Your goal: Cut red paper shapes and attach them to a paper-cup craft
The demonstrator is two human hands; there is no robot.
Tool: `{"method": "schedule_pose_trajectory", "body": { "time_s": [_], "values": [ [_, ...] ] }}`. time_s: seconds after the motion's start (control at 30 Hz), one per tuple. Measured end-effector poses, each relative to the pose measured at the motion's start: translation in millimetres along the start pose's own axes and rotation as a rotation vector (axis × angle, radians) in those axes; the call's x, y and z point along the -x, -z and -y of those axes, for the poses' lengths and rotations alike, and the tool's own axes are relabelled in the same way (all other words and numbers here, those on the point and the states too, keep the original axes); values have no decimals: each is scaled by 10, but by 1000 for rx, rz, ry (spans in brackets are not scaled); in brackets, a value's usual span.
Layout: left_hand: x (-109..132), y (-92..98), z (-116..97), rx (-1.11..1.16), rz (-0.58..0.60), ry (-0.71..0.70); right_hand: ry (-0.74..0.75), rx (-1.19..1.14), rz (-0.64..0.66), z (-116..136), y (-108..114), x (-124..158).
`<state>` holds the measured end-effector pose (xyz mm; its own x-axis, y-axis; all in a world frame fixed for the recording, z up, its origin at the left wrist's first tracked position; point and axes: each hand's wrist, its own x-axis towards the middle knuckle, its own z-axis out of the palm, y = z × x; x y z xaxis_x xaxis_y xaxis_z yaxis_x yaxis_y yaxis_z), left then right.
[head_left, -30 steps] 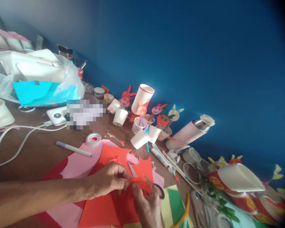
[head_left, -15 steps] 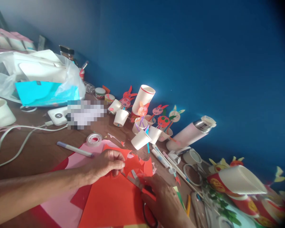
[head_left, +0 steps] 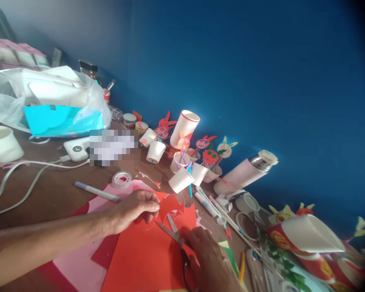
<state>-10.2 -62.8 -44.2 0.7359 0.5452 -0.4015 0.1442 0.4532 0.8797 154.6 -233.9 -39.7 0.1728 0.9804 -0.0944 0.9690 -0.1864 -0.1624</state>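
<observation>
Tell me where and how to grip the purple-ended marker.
Probably pinch the marker mid-barrel from above, closing across its length: it is slim and lies flat, with its middle uncovered, while one end sits close to the left hand.

Light: hazy, brightest far left of flask (head_left: 239, 176), around plastic bag (head_left: 97, 95) | wall (head_left: 261, 81): dims rightward above flask | glare: flask's top, cup stack (head_left: 185, 127) rim to its left | red paper (head_left: 140, 263) below-left of flask: vivid | blur: red-and-white cups (head_left: 313, 233) right of flask | pixelated block (head_left: 114, 148) left of flask | black corner upper right of flask
</observation>
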Motion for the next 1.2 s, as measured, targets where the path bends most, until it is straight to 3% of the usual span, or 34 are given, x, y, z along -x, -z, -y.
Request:
{"method": "schedule_pose_trajectory", "body": {
  "time_s": [0.33,0.63,0.9,1.07,1.2],
  "values": [
    [-20,14,33,216,36,104,-82,54,31,-1,1,-30],
    [-39,38,67,214,54,58,-161,45,211,6,90,47],
    [-39,45,43,133,48,-23,-185,44,211,27,65,41],
    [-66,75,15,166,-17,-70,-231,-188,266,-14,398,23],
    [-100,106,4,190,-63,-92,-333,-517,458,-151,539,16]
  ]
}}
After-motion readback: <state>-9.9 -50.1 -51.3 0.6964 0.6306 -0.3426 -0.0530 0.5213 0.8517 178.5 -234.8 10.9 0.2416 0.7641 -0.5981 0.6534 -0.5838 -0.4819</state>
